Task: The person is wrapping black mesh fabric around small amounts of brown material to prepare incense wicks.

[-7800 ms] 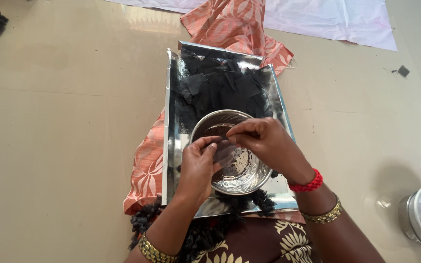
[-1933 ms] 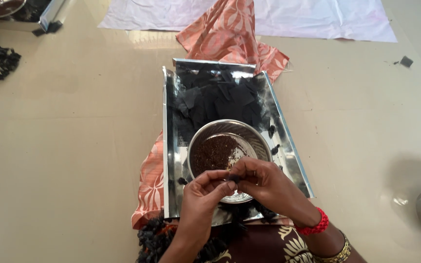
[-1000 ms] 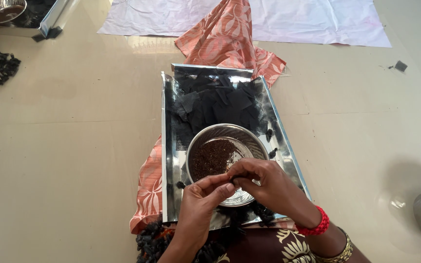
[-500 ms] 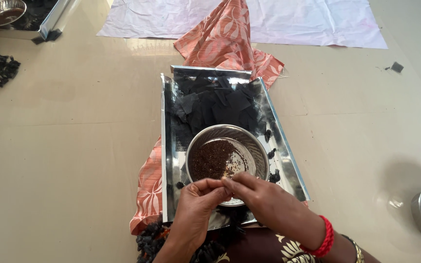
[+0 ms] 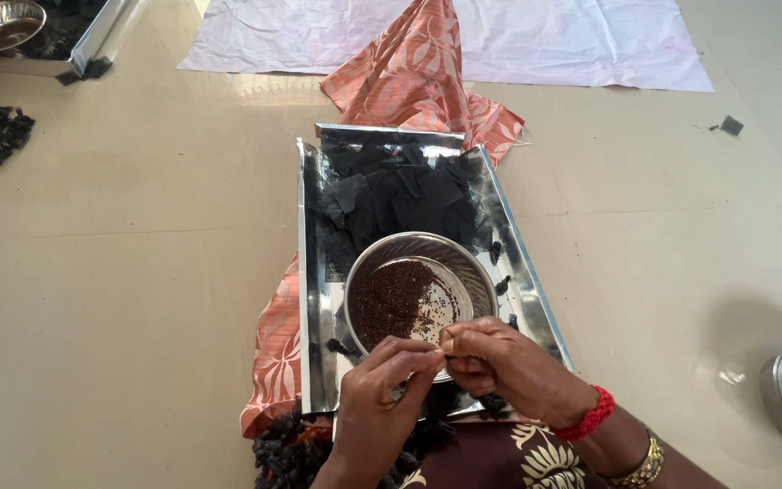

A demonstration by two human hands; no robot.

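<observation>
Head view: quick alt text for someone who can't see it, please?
Both hands, left hand and right hand, meet fingertip to fingertip over the near rim of a steel bowl partly filled with dark seeds. The bowl sits in a shiny metal tray holding black pieces, on orange patterned cloth on the floor.

A home floor workplace: glossy beige floor tiles (image 5: 119, 272), spread white sheet (image 5: 545, 41), steel trays (image 5: 527, 290).

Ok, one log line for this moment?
hands: left and right fingertips together, pinching something tiny | below: steel bowl of dark seeds | under: steel tray
</observation>
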